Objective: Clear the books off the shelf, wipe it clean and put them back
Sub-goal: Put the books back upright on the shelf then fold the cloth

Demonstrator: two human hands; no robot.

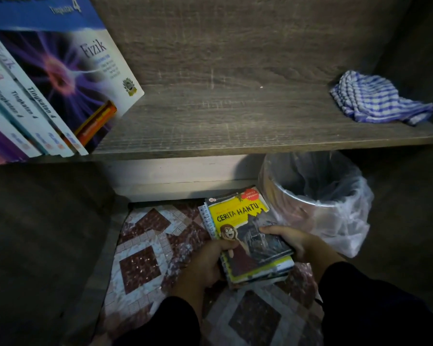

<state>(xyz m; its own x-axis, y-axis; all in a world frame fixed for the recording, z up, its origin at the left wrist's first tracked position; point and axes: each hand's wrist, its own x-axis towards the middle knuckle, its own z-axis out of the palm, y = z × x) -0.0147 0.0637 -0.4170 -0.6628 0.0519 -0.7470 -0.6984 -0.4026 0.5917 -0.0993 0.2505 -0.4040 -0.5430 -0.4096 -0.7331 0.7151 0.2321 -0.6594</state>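
Observation:
Low over the tiled floor, both hands hold a small stack of books [245,231] with a yellow "Cerita Hantu" book on top and a spiral-bound one beneath. My left hand [208,263] grips the stack's near left edge. My right hand [293,239] grips its right edge, fingers curled over the cover. Above, the grey wooden shelf [210,126] is bare in the middle. Several tall textbooks [43,91] lean at its left end, a "Fizik" one in front. A blue-and-white checked cloth [378,98] lies crumpled at the shelf's right end.
A round bin lined with a clear plastic bag [318,196] stands on the floor just right of the stack, under the shelf. The floor has patterned red-and-white tiles [145,260]. Dark cabinet sides close in on the left and right.

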